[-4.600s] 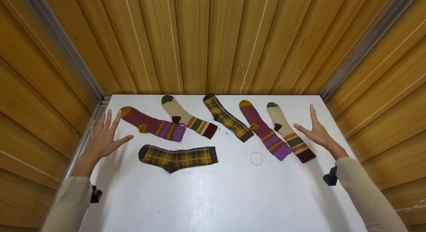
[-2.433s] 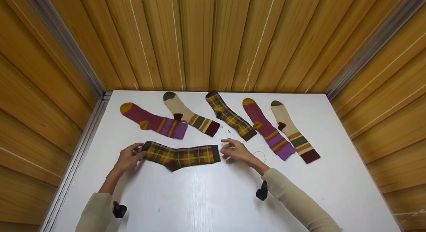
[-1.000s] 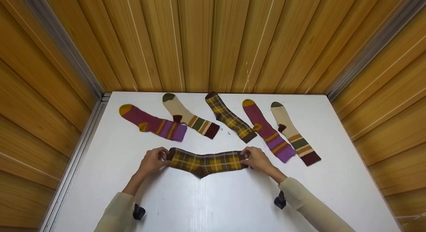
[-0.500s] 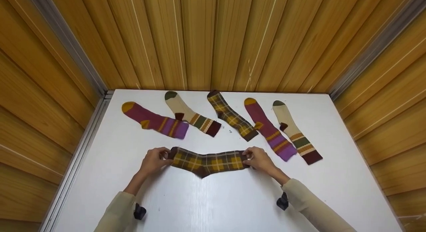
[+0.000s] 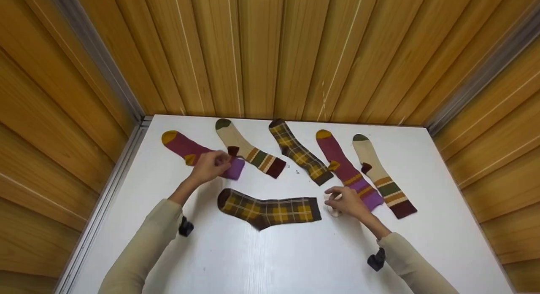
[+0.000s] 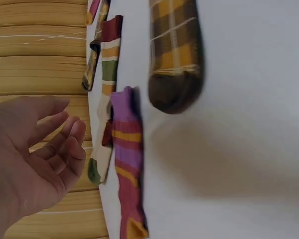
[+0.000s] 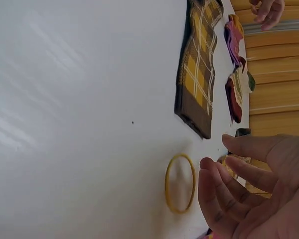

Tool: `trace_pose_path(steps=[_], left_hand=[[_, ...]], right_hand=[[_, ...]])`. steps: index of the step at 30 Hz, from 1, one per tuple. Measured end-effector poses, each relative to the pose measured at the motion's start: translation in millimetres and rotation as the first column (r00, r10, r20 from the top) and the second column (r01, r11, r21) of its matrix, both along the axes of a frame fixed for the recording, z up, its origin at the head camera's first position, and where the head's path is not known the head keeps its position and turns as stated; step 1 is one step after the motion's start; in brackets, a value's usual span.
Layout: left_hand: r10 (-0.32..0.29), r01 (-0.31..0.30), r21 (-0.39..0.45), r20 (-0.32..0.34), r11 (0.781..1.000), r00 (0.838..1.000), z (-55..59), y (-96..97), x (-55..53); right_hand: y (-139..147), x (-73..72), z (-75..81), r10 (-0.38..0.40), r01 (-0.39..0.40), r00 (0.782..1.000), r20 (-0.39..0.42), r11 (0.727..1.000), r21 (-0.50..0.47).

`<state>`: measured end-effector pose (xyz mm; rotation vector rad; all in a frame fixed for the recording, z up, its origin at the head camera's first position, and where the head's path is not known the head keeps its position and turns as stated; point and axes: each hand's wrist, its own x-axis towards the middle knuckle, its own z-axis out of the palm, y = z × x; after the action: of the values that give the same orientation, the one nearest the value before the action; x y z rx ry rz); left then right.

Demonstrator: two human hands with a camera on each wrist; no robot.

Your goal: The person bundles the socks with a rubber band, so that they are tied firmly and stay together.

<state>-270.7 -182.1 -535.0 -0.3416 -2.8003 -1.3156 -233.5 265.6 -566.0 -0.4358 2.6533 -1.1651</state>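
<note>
A brown-and-yellow plaid sock (image 5: 274, 210) lies flat in the middle of the white table, touched by neither hand. My left hand (image 5: 209, 165) hovers over the left maroon-and-purple sock (image 5: 236, 169), hiding its middle in the head view; its fingers are loosely bent and hold nothing. Just right of the plaid sock's cuff, my right hand (image 5: 348, 201) is held above the table, fingers relaxed and apart. Beside its fingertips in the right wrist view is a thin yellow rubber band (image 7: 167, 185), not gripped.
Along the back lie a left cream sock (image 5: 236, 138) with striped cuff, a second plaid sock (image 5: 297, 150), another maroon-and-purple sock (image 5: 331, 146) and a right cream sock (image 5: 369, 155). Wood-patterned walls (image 5: 261, 53) enclose the table's back and sides.
Both hands first came in, gripped the near plaid sock at its ends and shifted it right. They have now let go; the left hand moved up and back, the right slightly rightward to the rubber band.
</note>
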Motion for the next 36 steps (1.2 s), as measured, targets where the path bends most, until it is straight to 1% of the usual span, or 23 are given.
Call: trace_pose_path(steps=[2,4,6,7,9,11,14,17,21,23,25,27,30,33,36], left_hand=[[0.001,-0.004,0.069,0.046,0.998,0.999,12.9,10.9,-18.7],[0.018,-0.033,0.140,0.103,0.990,0.995,23.8,19.4,-34.9],[0.038,-0.064,0.180,0.145,0.981,0.989,30.9,25.5,-48.2],[0.043,-0.074,0.193,0.161,0.978,0.986,32.5,28.5,-54.1],[0.041,-0.074,0.190,0.172,0.979,0.984,33.9,34.9,-65.3],[0.031,-0.058,0.152,0.171,0.987,0.985,34.1,42.5,-75.7],[0.037,-0.052,0.089,0.160,0.995,0.986,32.8,56.2,-90.0],[0.047,-0.056,0.052,0.165,0.997,0.985,29.8,68.0,-98.5],[0.029,-0.035,0.031,0.185,0.999,0.982,23.5,73.9,-100.7],[0.025,-0.029,0.019,0.195,0.999,0.981,21.5,80.6,-103.9],[0.039,-0.042,0.010,0.196,0.999,0.980,18.9,86.0,-106.7],[0.055,-0.060,0.016,0.210,0.998,0.976,15.4,93.2,-109.6],[0.081,-0.095,0.045,0.237,0.994,0.968,7.5,95.1,-115.8],[0.088,-0.112,0.075,0.269,0.991,0.959,-4.8,104.2,-124.3],[0.095,-0.126,0.104,0.263,0.987,0.960,-16.8,114.4,-134.4]], right_hand=[[9.9,-1.5,2.9,-0.039,0.039,0.999,0.005,0.999,0.000],[16.8,-4.6,5.0,-0.069,0.069,0.997,0.022,0.998,-0.012],[20.8,-8.5,5.7,-0.102,0.103,0.994,0.045,0.994,-0.021],[22.2,-9.8,5.9,-0.123,0.125,0.991,0.056,0.992,-0.027],[24.5,-12.4,6.4,-0.166,0.170,0.983,0.075,0.984,-0.051],[27.5,-15.0,7.5,-0.208,0.215,0.973,0.097,0.975,-0.064],[32.1,-19.6,8.7,-0.243,0.257,0.961,0.132,0.962,-0.097],[32.6,-24.0,8.7,-0.258,0.277,0.953,0.161,0.954,-0.112],[24.1,-28.9,6.5,-0.275,0.296,0.945,0.177,0.949,-0.107],[24.7,-30.4,6.6,-0.285,0.306,0.941,0.183,0.947,-0.098],[24.7,-31.0,6.7,-0.278,0.300,0.943,0.184,0.948,-0.105],[25.7,-29.6,7.1,-0.271,0.294,0.944,0.186,0.949,-0.113],[17.9,-35.1,4.5,-0.261,0.285,0.949,0.179,0.950,-0.125],[14.8,-37.9,0.7,-0.272,0.292,0.947,0.170,0.950,-0.109],[13.4,-40.2,-2.8,-0.268,0.287,0.951,0.153,0.950,-0.121]])
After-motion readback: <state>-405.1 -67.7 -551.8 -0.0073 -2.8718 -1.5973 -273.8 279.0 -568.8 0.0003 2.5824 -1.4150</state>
